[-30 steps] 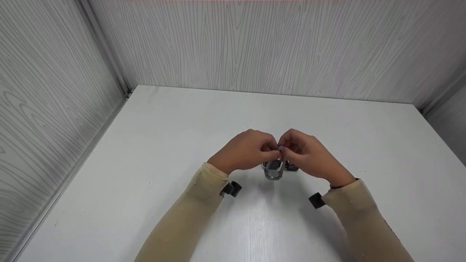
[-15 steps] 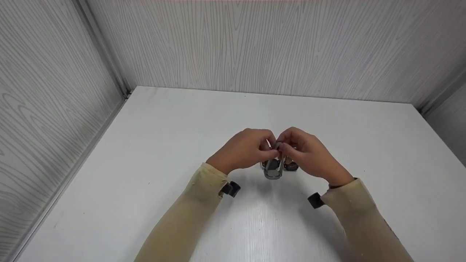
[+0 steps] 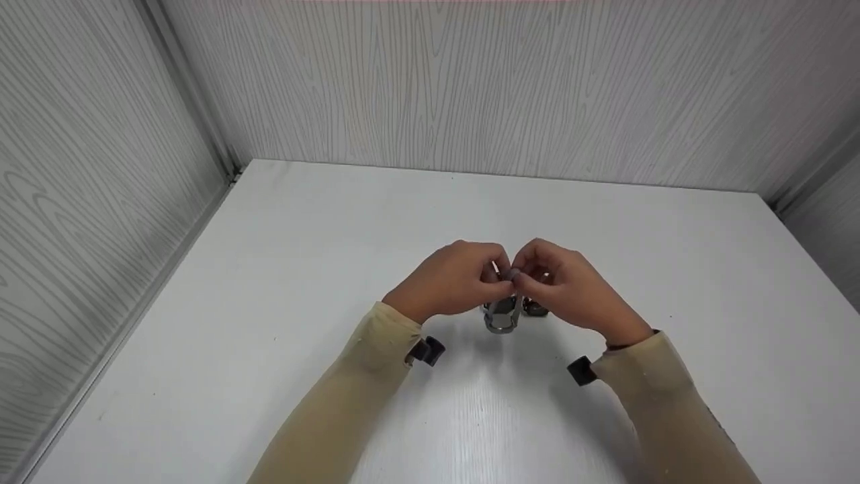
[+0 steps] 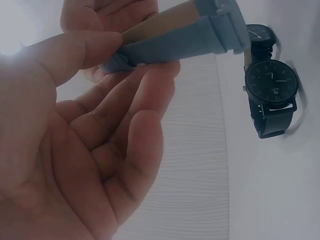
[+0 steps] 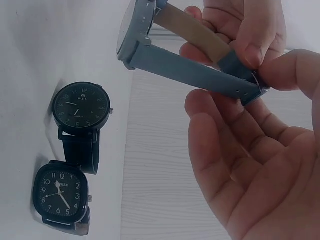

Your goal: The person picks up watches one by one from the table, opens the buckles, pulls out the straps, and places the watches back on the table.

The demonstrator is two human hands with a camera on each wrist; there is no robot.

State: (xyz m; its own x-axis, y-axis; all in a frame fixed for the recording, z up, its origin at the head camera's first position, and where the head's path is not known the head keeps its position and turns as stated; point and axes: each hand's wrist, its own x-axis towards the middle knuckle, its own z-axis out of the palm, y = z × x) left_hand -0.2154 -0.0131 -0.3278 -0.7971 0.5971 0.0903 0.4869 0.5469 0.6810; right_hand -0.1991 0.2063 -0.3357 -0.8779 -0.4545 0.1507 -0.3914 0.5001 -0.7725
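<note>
Blue-grey watch (image 5: 170, 66), strap (image 5: 210, 81) pinched between fingers of left hand (image 3: 457, 279) and right hand (image 3: 568, 289). Round black watch (image 5: 81, 107) and square-faced black watch (image 5: 61, 192), beneath, side by side.

A first watch (image 5: 185, 72) is held above the table (image 3: 336, 222) between left hand (image 3: 457, 275) and right hand (image 3: 568, 286); behind it, a second watch (image 5: 81, 108) is laid left of a third watch (image 5: 60, 195).

Both hands (image 5: 262, 150) pinch a blue-grey watch strap (image 5: 185, 72), with a round black watch (image 5: 81, 107) and squarish black watch (image 5: 61, 192) beyond
</note>
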